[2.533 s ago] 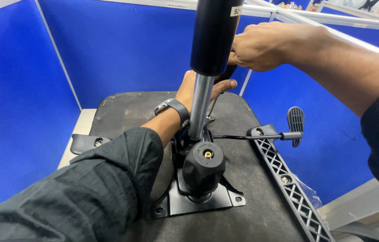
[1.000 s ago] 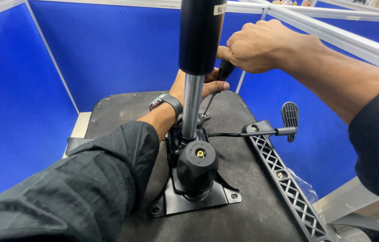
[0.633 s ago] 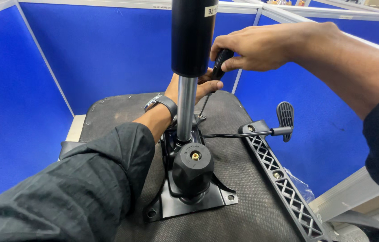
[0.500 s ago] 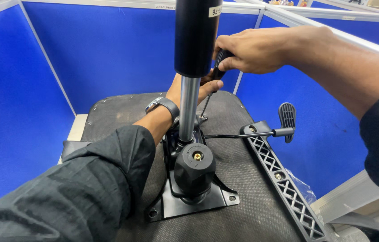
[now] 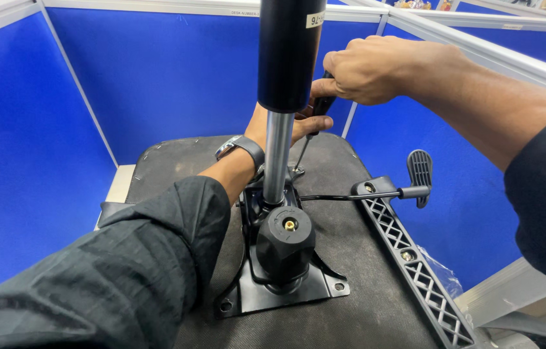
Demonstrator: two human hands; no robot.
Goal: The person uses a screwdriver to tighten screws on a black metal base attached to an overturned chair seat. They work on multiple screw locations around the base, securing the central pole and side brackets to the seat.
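— What's on the left side?

— A blue partition wall [image 5: 21, 161], then the left hand [image 5: 286, 126] with a dark sleeve [image 5: 124, 271] and a silver-and-black wristwatch [image 5: 241, 147]. The hand reaches behind the upright black-and-chrome gas cylinder [image 5: 283, 97] and rests near the lower shaft of the screwdriver; whether its fingers [image 5: 315, 123] clasp anything I cannot tell, since the cylinder hides most of them.

— And the middle?

— The cylinder stands in a black metal seat mechanism plate [image 5: 286, 284], bolted to the black fabric underside of an upturned chair seat [image 5: 363, 258]. A round black knob with a brass centre [image 5: 286, 242] faces the camera.

— Where's the screwdriver?

— The black-handled screwdriver [image 5: 315, 119] slants down just right of the cylinder, its tip at the mechanism. The right hand [image 5: 370, 68] has its fingers wrapped tight around the handle, up high.

— Further right?

— A thin rod ending in a black paddle lever [image 5: 419, 174], and a black latticed plastic armrest bracket [image 5: 415, 265] along the seat's edge.
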